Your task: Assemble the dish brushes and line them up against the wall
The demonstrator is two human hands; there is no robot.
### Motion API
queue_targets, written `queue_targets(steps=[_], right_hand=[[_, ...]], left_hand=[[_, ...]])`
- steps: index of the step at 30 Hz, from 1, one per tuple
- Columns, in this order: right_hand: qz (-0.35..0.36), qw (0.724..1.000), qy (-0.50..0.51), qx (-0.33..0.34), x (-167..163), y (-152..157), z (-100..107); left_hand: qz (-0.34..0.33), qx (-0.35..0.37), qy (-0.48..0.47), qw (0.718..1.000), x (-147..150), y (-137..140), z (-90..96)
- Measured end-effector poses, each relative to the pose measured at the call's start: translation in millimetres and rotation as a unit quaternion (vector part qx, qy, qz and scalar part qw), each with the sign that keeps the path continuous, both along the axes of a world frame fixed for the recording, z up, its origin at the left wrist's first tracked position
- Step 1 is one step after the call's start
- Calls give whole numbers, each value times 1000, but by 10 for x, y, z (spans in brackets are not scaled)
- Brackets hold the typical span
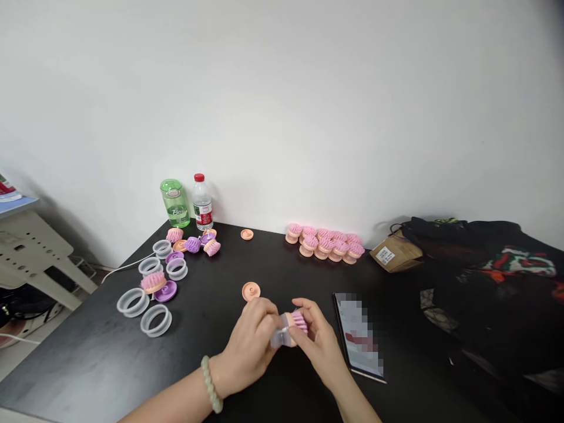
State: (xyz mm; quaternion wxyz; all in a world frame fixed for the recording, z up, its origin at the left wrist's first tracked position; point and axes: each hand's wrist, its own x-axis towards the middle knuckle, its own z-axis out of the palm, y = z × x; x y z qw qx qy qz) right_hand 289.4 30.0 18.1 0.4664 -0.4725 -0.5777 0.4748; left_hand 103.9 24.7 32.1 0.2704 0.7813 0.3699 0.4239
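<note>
In front of me, my right hand [321,343] is closed on a round scrub brush head [300,322] with pink bristles and a peach base. The bristles point right. A translucent plastic ring [279,337] sits against the base on its left side. My left hand [253,338], with a beaded bracelet at the wrist, pinches at this ring; its fingertips are partly hidden. Just beyond the left hand lies a peach round cap [251,290], and a second peach cap [247,234] rests near the wall.
Translucent rings [133,302], purple caps [166,291] and loose brush heads [154,282] spread over the left side. Behind them stand a green bottle [175,203] and a water bottle [202,202]. Pink brushes [324,249] fill two rows at back. A tablet [359,338] and dark clothing [476,294] lie right.
</note>
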Motion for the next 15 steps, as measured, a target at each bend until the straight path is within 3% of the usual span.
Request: queue_targets(steps=[2,8,10,12,15], right_hand=[[1,1000,3,-7,-7,2,7],[-6,999,-30,22,26,-10,49],[-6,998,-45,39,19,-6,47],[-16,998,-54,41,-2,0,36],[0,999,-36,-31,-32,3,31]], left_hand=[[-17,17,19,1000,2,-26,-3],[0,-160,-16,987,-35,21,75],[9,-180,-19,983,-31,37,67],[21,-122,-10,992,-19,35,36],[10,79,56,995,-16,-1,-15]])
